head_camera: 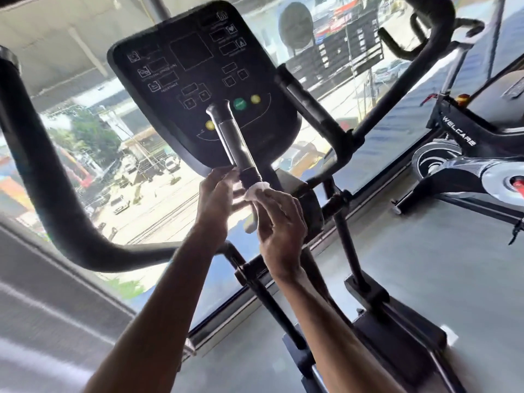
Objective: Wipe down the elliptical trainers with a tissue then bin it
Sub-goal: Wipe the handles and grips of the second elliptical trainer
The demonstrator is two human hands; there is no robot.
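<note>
mid-wipe on the elliptical trainer (pixel 377 304), to judge by the hands. with the right hand (pixel 283 222), pinching the white tissue (pixel 256 192) between curled thumb and fingers, clamped on it, and pressing the wad against the near end of the centre handle (pixel 236 143), just below the lower edge of the console (pixel 198 69). trailing a loose tail of paper down past the palm. with the left hand (pixel 215 194), reaching to the opposite side of that same handle end, fingertips close to it or touching it. too blurred there to tell whether closed round the handle, nipping a corner of the tissue, or simply apart.

no way of reading from here which parts are already clean: no streaks or damp patches to see on the console, on the long curved arm (pixel 56 177) at the trainer's left edge, or on the bar (pixel 309 109) at the console's right edge. so, as a judgement, plenty left: the rest of this handle, the console face, both side arms. going by the plural in the task, at least one more machine after this one, though only a single elliptical in view, with an exercise bike (pixel 459 154) beyond its right side. binning plainly not yet done, with the tissue in hand and no bin anywhere in sight.
</note>
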